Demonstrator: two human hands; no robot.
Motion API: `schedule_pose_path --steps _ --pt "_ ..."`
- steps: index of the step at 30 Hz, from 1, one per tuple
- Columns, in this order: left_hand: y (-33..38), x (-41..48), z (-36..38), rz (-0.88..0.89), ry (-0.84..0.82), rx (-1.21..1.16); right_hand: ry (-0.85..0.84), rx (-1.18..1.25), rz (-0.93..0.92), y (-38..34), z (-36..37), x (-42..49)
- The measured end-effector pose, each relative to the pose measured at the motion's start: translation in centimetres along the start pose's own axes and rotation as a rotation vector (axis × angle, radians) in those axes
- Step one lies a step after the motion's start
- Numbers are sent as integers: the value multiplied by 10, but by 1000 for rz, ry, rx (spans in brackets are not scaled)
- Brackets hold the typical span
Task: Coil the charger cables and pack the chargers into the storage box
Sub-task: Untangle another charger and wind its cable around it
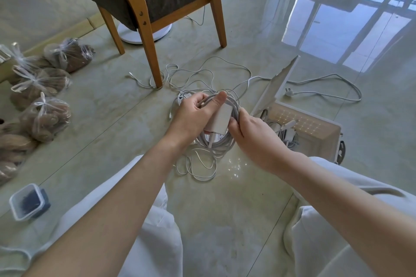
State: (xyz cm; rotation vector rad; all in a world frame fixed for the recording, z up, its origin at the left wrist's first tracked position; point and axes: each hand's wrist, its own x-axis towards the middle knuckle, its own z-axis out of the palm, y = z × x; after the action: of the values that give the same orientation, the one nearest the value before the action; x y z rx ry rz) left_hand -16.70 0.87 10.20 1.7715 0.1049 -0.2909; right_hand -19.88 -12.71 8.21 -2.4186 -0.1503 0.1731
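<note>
My left hand [193,114] grips a white charger brick [219,119] together with the top of its coiled grey-white cable [222,141], thumb laid across the loops. My right hand [249,132] holds the coil's right side, fingers curled round the strands. The bundle hangs above the floor in front of my knees. To the right stands the white storage box [333,139] with its lid [279,83] tilted open; a coiled charger [287,132] lies inside. More loose white cables [202,76] sprawl on the floor beyond, and a tangle [198,166] lies under the bundle.
A wooden armchair [144,2] stands at the back, one leg among the cables. A plug lead [326,94] loops behind the box. Several tied plastic bags [45,117] line the left side. A small clear container [28,202] sits at the lower left.
</note>
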Motion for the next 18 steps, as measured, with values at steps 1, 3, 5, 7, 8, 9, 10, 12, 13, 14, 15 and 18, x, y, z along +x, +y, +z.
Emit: schedule_pose_path --steps 1,3,5,7,8,9,10,12,13,14,15,18 --pt "-2 1 1 1 13 -3 7 -21 -32 1 1 0" --pt "-5 2 2 -18 44 -39 11 -9 -56 1 3 -2" --pt "-6 3 4 -50 42 -85 9 31 -59 -1 3 -4" --pt "-6 3 4 -90 18 -135 14 61 -49 -3 1 -4" --pt "-6 3 5 -108 11 -168 9 72 -32 -3 1 -4" --pt "-5 2 6 -120 10 -201 11 87 -27 -3 0 -2" --pt "-5 2 7 -125 15 -221 19 106 -12 -3 0 0" --pt "-7 3 11 -104 58 -241 42 126 22 -2 1 3" --pt "-8 3 12 -92 93 -247 54 136 37 -2 2 4" --pt "-8 2 14 -75 130 -247 66 146 50 -1 3 5" --pt "-10 2 15 -35 168 -226 79 152 62 0 4 6" --pt "-16 3 19 122 224 -44 133 236 110 1 6 9"
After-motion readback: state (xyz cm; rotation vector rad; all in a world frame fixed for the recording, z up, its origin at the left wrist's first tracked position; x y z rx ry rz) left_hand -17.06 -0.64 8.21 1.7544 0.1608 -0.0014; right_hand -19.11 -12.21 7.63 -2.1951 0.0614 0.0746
